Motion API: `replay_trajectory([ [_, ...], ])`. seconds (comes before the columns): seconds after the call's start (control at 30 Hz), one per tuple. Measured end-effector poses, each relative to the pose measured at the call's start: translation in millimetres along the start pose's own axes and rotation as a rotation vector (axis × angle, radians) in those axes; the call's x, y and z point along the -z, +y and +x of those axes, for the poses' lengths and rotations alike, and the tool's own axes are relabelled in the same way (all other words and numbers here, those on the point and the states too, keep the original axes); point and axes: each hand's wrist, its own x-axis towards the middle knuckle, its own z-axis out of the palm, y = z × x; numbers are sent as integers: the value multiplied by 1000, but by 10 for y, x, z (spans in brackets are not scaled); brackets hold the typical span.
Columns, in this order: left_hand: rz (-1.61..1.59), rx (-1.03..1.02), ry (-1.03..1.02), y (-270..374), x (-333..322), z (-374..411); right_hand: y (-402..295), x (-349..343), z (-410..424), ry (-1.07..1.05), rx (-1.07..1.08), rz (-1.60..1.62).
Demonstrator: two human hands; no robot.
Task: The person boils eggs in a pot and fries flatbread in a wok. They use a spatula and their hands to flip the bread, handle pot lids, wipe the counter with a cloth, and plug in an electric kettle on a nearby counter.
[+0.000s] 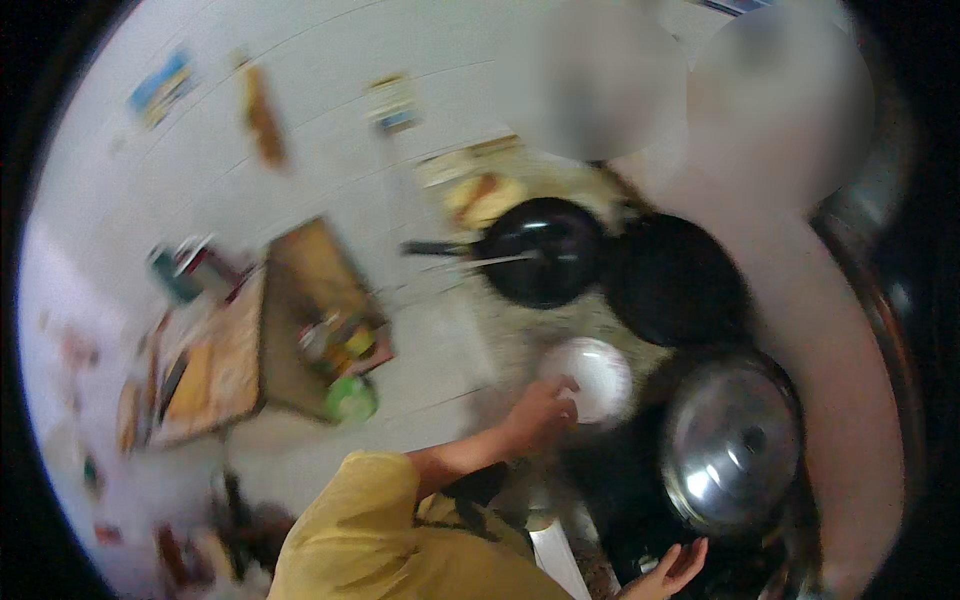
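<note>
My left hand [541, 414] has its fingers at the left rim of a shallow white bowl [606, 375], and it appears to grip that rim. Under and around the bowl lies a speckled stone counter [517, 330]. My right hand [675, 570] is partly cut off by the lower frame edge. Its fingers are spread a little, holding nothing, over the front of a black stove top [607, 480]. Just beyond it, a shiny metal lid [731, 442] with a dark knob covers a pan on the stove. Motion blurs much of the view.
A black frying pan [544, 277] with a thin light utensil [499, 261] in it stands farther along the counter. Beside it is a wide black pan [675, 277]. A yellow item [486, 201] lies behind. A wooden table [232, 360] stands to the left.
</note>
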Motion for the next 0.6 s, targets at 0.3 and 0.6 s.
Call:
replay_trajectory([
  [0.3, 87, 475, 414, -750, 1017, -1585, -560, -1070, -399, -814, 267, 206],
  [0.6, 238, 793, 708, -1846, 2121, -3437, -1782, -2447, -2584, -1347, 119, 470],
])
